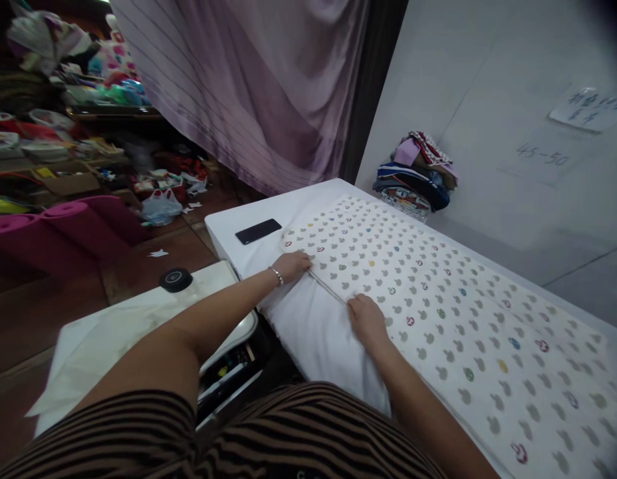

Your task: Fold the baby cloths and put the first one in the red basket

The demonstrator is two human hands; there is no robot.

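A white cloth [428,293] printed with small grey motifs and a few coloured ones lies spread flat over the table. At its near edge, toward the far left corner, my left hand [294,266] pinches the hem; a bracelet circles that wrist. My right hand [367,318] grips the same edge closer to my body, with its fingertips partly hidden. Between the two hands the hem runs fairly straight. Below it, plain white fabric [313,326] hangs in folds over the table's side.
A black phone [258,231] rests on the white table [223,223] beyond my left hand. To the left, a round black object [175,279] sits on a smaller white-topped table [139,313]. Folded clothes [413,173] are piled by the wall. Pink rolls [69,233] and bags crowd the floor.
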